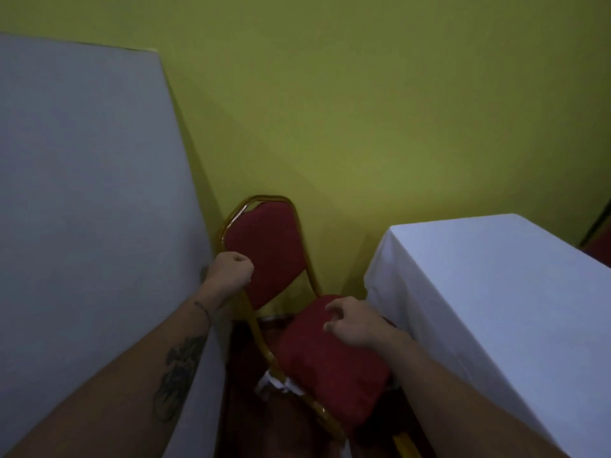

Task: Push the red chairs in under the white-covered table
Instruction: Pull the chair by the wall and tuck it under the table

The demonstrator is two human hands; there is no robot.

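The red banquet chair (297,309) stands between two white-covered tables, its seat edge meeting the right table's cloth (479,292); the left hand (231,271) is fisted around the gold backrest frame; the right hand (353,322) hovers over the seat with fingers loosely curled, gripping nothing; the step looks like positioning, and next comes a sideways shove under that cloth.

Single head-worn wide-angle view, looking forward and steeply down between both forearms. Close range: the red chair (297,312) sits near frame centre, a white-covered desk (496,292) at right, another (82,193) at left. Yellow-green wall (363,94) fills the upper frame. Slightly tilted, dim.
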